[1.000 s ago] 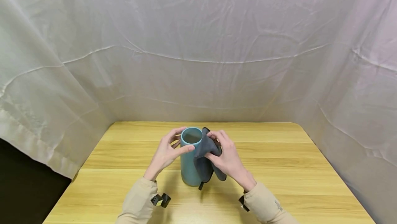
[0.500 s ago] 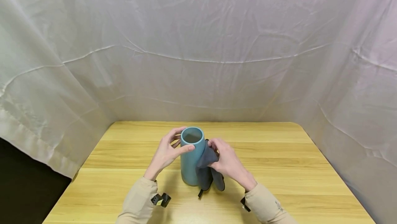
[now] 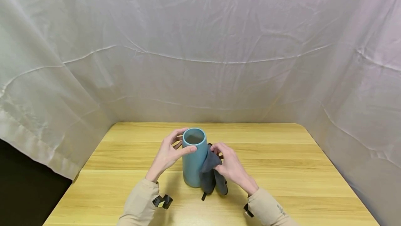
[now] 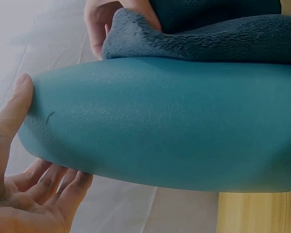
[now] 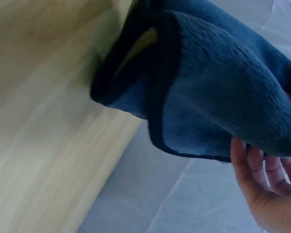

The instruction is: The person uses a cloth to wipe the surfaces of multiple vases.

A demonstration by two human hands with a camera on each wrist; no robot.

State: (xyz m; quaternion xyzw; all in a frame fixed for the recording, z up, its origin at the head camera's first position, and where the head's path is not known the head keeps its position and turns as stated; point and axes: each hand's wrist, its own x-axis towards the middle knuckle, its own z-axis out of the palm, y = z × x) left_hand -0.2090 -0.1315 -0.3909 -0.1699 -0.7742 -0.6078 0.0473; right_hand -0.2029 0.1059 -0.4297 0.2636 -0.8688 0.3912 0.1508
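Note:
A tall teal-blue vase [image 3: 191, 167] stands upright on the wooden table, its round mouth facing up. My left hand [image 3: 167, 154] grips its upper part, thumb on the near side by the rim and fingers round the far left side. In the left wrist view a small dark mark shows on the vase [image 4: 160, 126] close to that thumb. Bunched against the vase's right side is a dark grey-blue cloth [image 3: 208, 175] with black edging. My right hand [image 3: 233, 167] holds its upper part, and the folds hang towards the table. In the right wrist view the cloth [image 5: 218, 92] hides part of the hand.
The pale wooden table [image 3: 282, 177] reaches out on both sides of the hands. White curtain fabric [image 3: 206, 83] hangs behind it and along both sides. A dark gap [image 3: 28, 184] shows at the lower left. Black wrist devices [image 3: 163, 201] sit on the sleeves.
My right hand and the cloth have slid down the vase's right side from near the rim, mostly in the first half second. My left hand and the vase stay in place.

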